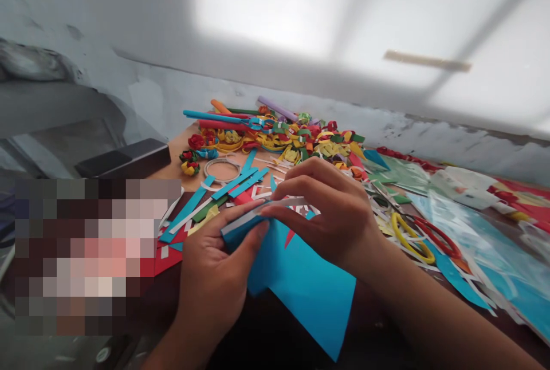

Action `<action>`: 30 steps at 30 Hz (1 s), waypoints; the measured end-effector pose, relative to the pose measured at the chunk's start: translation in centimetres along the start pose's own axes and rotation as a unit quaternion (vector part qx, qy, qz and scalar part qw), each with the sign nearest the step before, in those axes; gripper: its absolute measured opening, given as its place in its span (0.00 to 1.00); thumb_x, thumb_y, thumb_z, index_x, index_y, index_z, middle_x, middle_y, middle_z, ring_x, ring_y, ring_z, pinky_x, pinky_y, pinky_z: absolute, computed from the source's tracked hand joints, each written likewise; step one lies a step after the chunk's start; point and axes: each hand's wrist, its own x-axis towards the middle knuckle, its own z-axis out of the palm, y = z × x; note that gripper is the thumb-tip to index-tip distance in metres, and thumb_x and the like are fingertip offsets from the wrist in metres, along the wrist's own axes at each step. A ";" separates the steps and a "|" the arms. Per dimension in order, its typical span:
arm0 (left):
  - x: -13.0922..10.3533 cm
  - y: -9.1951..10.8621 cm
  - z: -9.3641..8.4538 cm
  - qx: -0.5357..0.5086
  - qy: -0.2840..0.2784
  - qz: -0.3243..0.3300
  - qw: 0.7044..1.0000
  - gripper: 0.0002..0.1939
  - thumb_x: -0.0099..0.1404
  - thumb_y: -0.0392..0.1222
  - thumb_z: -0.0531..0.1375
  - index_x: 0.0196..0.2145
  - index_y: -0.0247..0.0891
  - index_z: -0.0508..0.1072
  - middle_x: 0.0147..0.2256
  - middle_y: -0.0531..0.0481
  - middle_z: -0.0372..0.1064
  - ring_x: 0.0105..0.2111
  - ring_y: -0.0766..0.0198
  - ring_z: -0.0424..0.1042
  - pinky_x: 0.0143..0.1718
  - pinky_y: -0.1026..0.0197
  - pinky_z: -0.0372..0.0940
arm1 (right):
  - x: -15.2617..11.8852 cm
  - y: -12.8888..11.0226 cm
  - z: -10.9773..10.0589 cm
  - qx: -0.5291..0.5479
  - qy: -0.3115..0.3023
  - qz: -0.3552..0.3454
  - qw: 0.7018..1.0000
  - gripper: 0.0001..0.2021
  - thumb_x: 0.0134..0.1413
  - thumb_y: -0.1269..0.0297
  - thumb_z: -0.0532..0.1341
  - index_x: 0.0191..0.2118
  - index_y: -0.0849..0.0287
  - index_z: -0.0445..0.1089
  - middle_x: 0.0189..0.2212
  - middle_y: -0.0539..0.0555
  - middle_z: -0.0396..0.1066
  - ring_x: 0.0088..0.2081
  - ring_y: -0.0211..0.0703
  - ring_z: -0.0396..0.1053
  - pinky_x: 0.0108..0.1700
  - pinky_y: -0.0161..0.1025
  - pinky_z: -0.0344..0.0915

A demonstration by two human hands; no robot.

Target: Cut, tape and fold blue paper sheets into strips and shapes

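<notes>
Right now both hands work one blue paper sheet [301,284], held low in the centre of the view, just above the near edge of the table [176,169]. Sheet is thin, matte, flat-coloured, w/ straight cut edges and a sharp corner pointing down; its top edge is folded or rolled over, showing a pale underside. Left hand [215,278] pinches that folded edge, thumb pressed on top, other fingers curled under the paper. Right hand [330,215] arches over the same edge from above, fingertips pressed down on the pale strip, touching the left thumb.

Behind the hands, on the brown wooden table: loose blue paper strips [206,204], long and narrow, some w/ white backing, lying crisscross. Further back sits a heap of curled paper bits [296,138], red, yellow, green, orange, mostly small loops and rings. Long rolled paper tubes [240,118] lie at the back of the heap. A thin ring [222,169], material unclear, lies flat near the strips. To the right, scissors with yellow and red loop handles [421,238] rest on paper scraps, near green sheets [399,175]. A dark box-like object [124,158] sits at left.

No readable writing or labels anywhere.
</notes>
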 end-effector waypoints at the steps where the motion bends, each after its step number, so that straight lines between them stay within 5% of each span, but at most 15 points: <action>1: 0.1 -0.2 0.1 0.010 0.014 0.017 1.000 0.16 0.56 0.46 0.74 0.42 0.42 0.84 0.40 0.45 0.83 0.39 0.53 0.82 0.36 0.57 0.78 | 0.0 -0.2 -0.1 -0.002 -0.004 0.003 1.000 0.06 0.61 0.63 0.69 0.38 0.61 0.77 0.36 0.55 0.75 0.39 0.43 0.74 0.39 0.40 0.69; 8: 0.1 -0.8 0.5 0.085 0.081 0.087 0.989 0.06 0.57 0.46 0.72 0.32 0.44 0.83 0.30 0.53 0.81 0.29 0.61 0.79 0.29 0.60 0.74 | 0.2 -2.0 -1.2 -0.061 -0.068 0.094 0.991 0.06 0.61 0.62 0.68 0.41 0.58 0.79 0.35 0.52 0.78 0.38 0.47 0.75 0.38 0.42 0.68; 13: -0.6 -0.2 0.6 0.142 0.120 0.131 0.974 0.03 0.58 0.43 0.70 0.28 0.46 0.80 0.24 0.60 0.77 0.22 0.69 0.74 0.24 0.70 0.70 | 0.2 -3.2 -1.2 -0.110 -0.051 0.130 0.984 0.06 0.58 0.63 0.70 0.37 0.59 0.76 0.33 0.52 0.79 0.37 0.50 0.76 0.38 0.44 0.66; 22: -0.3 0.1 0.7 0.151 0.090 0.190 0.966 0.08 0.57 0.37 0.70 0.31 0.51 0.83 0.29 0.62 0.82 0.28 0.69 0.80 0.29 0.72 0.72 | -0.1 -3.7 -0.8 0.047 -0.058 0.183 0.980 0.03 0.57 0.69 0.70 0.33 0.56 0.77 0.32 0.47 0.78 0.36 0.42 0.75 0.38 0.39 0.68; 30: -1.3 0.0 0.9 0.154 0.117 0.201 0.960 0.06 0.59 0.37 0.70 0.31 0.49 0.82 0.30 0.58 0.82 0.34 0.62 0.81 0.37 0.61 0.75 | -1.0 -5.4 -0.8 0.011 -0.038 0.177 0.983 0.07 0.59 0.67 0.67 0.30 0.56 0.74 0.29 0.48 0.77 0.32 0.42 0.75 0.34 0.41 0.68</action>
